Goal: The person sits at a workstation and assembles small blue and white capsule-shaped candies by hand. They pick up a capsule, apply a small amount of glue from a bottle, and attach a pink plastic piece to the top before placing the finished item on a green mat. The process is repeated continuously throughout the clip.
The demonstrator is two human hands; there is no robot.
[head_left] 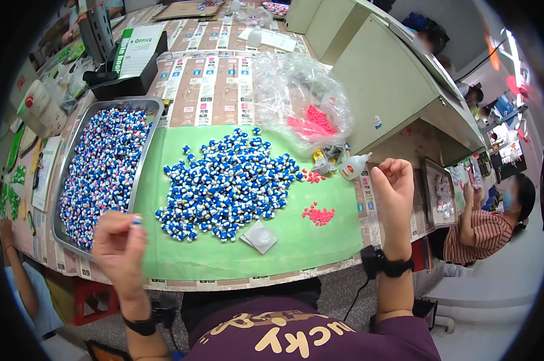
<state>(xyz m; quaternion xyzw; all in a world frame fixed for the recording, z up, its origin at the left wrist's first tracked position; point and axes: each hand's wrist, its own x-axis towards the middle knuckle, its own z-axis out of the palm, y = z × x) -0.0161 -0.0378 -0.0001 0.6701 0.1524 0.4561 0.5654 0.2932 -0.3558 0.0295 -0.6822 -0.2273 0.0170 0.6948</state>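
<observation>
My left hand [118,246] is raised over the near right corner of the metal tray [141,171]. Its thumb and finger pinch a small blue-and-white piece [138,220]. Curled fingers close my right hand [396,189], held up past the right edge of the green mat [338,253]; anything in its fingertips is too small to make out. A small white squeeze bottle [355,166] lies tilted just left of it. Blue-and-white pieces [230,180] form a broad heap mid-mat. Small pink pieces [317,215] lie right of the heap, with another little cluster [313,176] behind them.
Many similar pieces, some with pink bits, fill the tray. A white square pad [260,236] sits before the heap. Behind stands a clear plastic bag [302,102] with pink pieces, beside a grey cabinet [398,78]. A black box [127,84] stands back left. A person [482,231] works at right.
</observation>
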